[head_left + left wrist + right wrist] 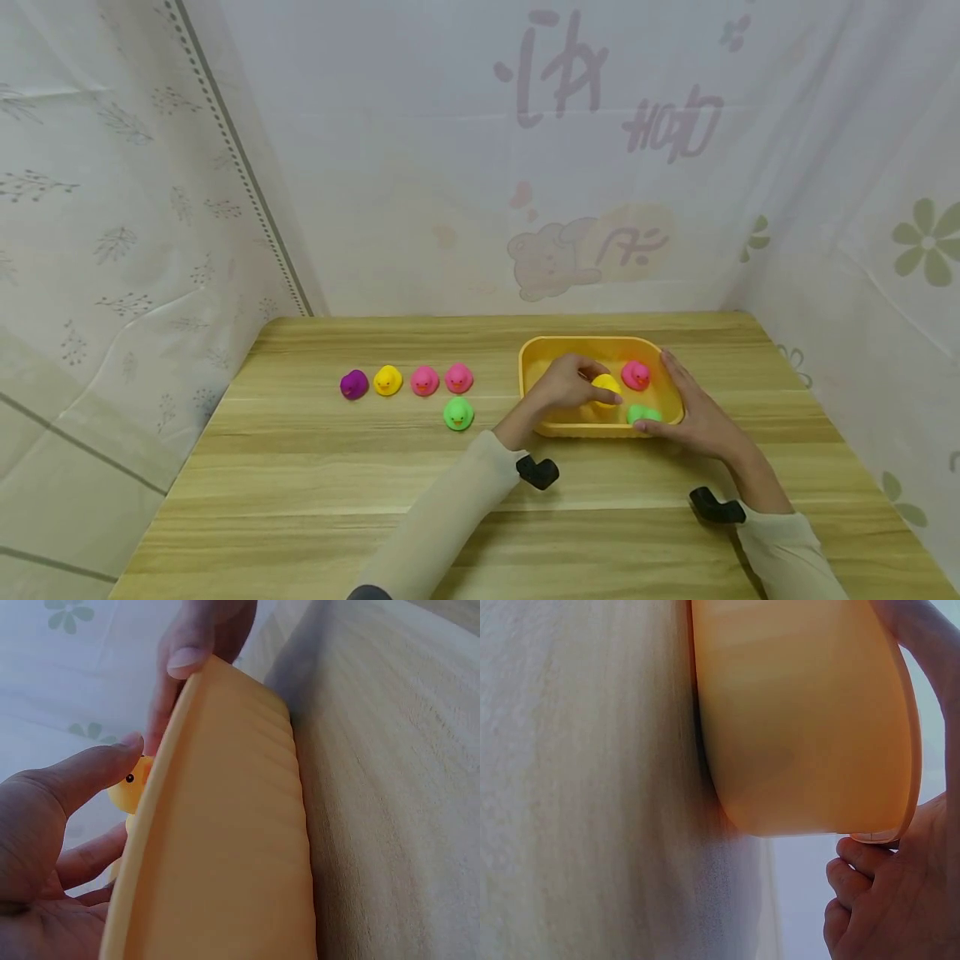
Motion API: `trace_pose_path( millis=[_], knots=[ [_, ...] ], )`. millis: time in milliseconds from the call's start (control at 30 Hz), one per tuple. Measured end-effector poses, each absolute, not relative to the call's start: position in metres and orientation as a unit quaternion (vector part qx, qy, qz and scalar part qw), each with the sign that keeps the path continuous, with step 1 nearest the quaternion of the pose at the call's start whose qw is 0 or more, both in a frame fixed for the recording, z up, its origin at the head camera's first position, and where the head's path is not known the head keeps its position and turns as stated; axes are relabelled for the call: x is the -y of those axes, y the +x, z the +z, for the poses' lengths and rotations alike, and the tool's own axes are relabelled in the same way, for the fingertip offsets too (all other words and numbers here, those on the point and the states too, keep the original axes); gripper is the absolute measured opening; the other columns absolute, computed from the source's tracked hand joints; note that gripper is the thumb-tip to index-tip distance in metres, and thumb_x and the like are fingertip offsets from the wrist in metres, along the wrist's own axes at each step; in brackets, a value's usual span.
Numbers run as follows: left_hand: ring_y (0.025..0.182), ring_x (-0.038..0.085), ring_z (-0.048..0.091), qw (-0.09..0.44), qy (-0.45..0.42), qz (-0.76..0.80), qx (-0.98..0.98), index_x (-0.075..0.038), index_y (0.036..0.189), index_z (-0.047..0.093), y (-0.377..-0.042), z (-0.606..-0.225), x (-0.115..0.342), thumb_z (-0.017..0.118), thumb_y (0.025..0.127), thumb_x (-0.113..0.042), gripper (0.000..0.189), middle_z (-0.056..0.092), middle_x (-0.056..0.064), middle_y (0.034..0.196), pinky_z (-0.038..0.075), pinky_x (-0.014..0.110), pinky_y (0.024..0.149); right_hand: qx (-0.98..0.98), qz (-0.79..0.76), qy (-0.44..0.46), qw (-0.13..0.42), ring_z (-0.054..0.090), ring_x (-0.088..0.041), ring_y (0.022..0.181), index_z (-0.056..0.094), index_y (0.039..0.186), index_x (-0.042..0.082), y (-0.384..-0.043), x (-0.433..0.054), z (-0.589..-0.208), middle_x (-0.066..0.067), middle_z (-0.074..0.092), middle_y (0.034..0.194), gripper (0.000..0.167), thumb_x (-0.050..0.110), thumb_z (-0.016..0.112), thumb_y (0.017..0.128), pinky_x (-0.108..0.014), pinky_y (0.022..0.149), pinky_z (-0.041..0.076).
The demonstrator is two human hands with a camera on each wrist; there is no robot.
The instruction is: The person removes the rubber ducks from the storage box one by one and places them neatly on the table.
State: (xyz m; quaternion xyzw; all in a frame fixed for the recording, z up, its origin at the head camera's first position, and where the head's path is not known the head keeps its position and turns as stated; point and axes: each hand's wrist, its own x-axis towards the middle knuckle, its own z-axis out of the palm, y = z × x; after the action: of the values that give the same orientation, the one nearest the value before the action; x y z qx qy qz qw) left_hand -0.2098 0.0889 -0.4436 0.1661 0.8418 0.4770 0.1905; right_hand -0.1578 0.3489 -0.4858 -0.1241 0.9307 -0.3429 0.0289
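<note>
My left hand (566, 385) reaches into a yellow-orange plastic tray (570, 431) and pinches a yellow rubber duck (606, 387) between thumb and fingers. In the left wrist view the duck's head (127, 791) shows beside the tray's rim. Gripping the tray at its right end is my right hand (703, 418), its thumb over the front rim and its fingers along the right side. Inside the tray, a pink duck (635, 375) sits toward the back right and a green duck (645, 412) lies near the front right, partly hidden by the rim.
Left of the tray, a purple duck (354, 384), a yellow duck (387, 380) and two pink ducks (424, 380) stand in a row on the wooden table (300, 492). A green duck (458, 413) stands in front of the row's right end. Patterned cloth hangs behind and on both sides.
</note>
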Motion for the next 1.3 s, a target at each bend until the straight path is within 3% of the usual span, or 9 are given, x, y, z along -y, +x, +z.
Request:
trace_pose_path(
  millis=[333, 667, 1067, 1300],
  knots=[
    [0.094, 0.008, 0.064, 0.195, 0.165, 0.513, -0.82, -0.018, 0.122, 0.075, -0.201, -0.437, -0.071, 0.09, 0.078, -0.036, 0.049, 0.072, -0.007, 0.118, 0.054, 0.023, 0.075, -0.931, -0.342, -0.123, 0.032, 0.013, -0.054, 0.154, -0.004, 0.166, 0.017, -0.158, -0.349, -0.485, -0.014, 0.0, 0.174, 0.124, 0.044, 0.084, 0.083, -0.078, 0.115, 0.019],
    [0.09, 0.01, 0.067, 0.186, 0.171, 0.571, -0.781, -0.012, 0.123, 0.074, -0.198, -0.431, -0.055, 0.089, 0.08, -0.026, 0.048, 0.073, 0.0, 0.11, 0.057, 0.024, 0.073, -0.93, -0.346, -0.124, 0.03, 0.012, -0.054, 0.154, -0.004, 0.166, 0.015, -0.158, -0.349, -0.486, -0.015, 0.0, 0.174, 0.125, 0.043, 0.085, 0.083, -0.078, 0.115, 0.018],
    [0.104, 0.016, 0.067, 0.149, 0.169, 0.586, -0.778, -0.021, 0.122, 0.075, -0.19, -0.424, -0.03, 0.089, 0.08, -0.032, 0.046, 0.069, -0.003, 0.123, 0.059, 0.028, 0.08, -0.93, -0.344, -0.124, 0.029, 0.011, -0.054, 0.154, -0.003, 0.166, 0.015, -0.156, -0.347, -0.486, -0.016, 0.0, 0.174, 0.125, 0.043, 0.085, 0.082, -0.078, 0.115, 0.018],
    [0.108, 0.021, 0.066, 0.133, 0.174, 0.591, -0.777, -0.019, 0.124, 0.074, -0.186, -0.42, -0.01, 0.087, 0.081, -0.033, 0.047, 0.069, -0.002, 0.125, 0.059, 0.029, 0.082, -0.929, -0.345, -0.132, 0.022, 0.012, -0.054, 0.154, -0.002, 0.166, 0.014, -0.154, -0.348, -0.484, -0.018, 0.002, 0.173, 0.125, 0.04, 0.086, 0.081, -0.077, 0.116, 0.018]
  ],
)
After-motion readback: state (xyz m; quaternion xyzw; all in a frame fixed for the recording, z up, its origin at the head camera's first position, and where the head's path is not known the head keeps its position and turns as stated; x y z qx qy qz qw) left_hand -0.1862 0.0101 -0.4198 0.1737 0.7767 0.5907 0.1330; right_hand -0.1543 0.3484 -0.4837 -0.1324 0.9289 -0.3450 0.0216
